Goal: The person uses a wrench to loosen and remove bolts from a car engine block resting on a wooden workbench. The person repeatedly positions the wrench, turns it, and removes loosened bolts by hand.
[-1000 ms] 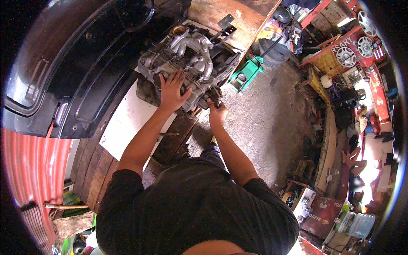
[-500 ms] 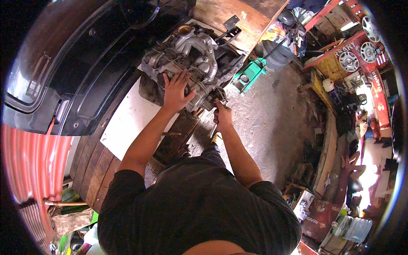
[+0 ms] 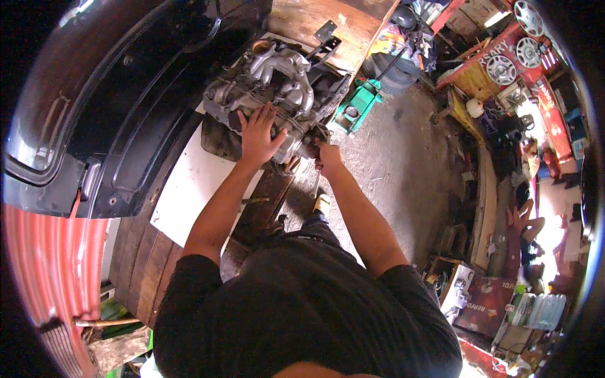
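1. Jutting out from under the engine (image 3: 277, 94), a white board (image 3: 195, 183); nearer than the engine on the left, brown wooden planks (image 3: 148, 268).
2. Right of the engine, a rough grey concrete floor (image 3: 403, 170); left of it, a large black vehicle panel (image 3: 126, 94).
3. Just right of the engine, one green jack (image 3: 362, 101); far right of it, three hubcaps (image 3: 501, 70).
4. Two hands: left hand (image 3: 257, 140) spread against the engine's near side; right hand (image 3: 329, 156) with fingers curled at its near right corner, impossible to tell whether pinching anything.
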`<state>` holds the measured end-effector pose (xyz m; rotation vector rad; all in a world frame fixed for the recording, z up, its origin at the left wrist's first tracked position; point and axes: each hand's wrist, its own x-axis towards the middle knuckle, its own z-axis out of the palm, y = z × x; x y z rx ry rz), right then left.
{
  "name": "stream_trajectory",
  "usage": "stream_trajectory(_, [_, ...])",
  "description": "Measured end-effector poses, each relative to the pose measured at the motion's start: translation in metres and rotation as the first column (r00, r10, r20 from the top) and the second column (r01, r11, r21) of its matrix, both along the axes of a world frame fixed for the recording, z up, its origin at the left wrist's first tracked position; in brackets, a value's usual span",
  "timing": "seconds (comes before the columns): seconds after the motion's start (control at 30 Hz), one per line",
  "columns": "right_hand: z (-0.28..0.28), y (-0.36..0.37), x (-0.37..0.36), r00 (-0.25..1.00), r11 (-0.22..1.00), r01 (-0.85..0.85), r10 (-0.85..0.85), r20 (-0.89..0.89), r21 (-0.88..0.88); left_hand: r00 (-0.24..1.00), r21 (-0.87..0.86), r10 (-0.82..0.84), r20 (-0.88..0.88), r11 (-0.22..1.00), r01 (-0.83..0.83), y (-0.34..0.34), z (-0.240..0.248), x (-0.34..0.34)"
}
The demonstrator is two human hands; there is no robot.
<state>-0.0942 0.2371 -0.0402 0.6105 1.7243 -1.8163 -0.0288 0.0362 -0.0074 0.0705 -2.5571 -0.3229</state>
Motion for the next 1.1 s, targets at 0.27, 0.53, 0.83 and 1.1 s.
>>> stream_trajectory(0.27, [0.027,-0.019,0.002,0.952,0.963,0.243,-0.213,0.22,-0.12,0.999,0.002,-0.004,-0.037,1.0,0.004,0.0,0.0,0.001])
stream_trajectory(0.53, [0.025,-0.011,0.013,0.981,0.98,0.166,-0.153,0.118,-0.107,1.0,-0.003,0.01,0.001,1.0,-0.01,-0.001,0.002,0.001])
stream_trajectory(0.83, [-0.016,0.013,0.022,0.948,0.995,0.076,-0.052,-0.313,0.065,0.999,-0.018,0.003,0.034,1.0,-0.003,-0.002,0.0,0.003])
stream_trajectory(1.1, [-0.016,0.011,0.02,0.895,0.984,0.003,0.077,-0.44,0.177,1.0,-0.036,0.015,0.027,0.999,-0.014,-0.002,-0.002,0.002])
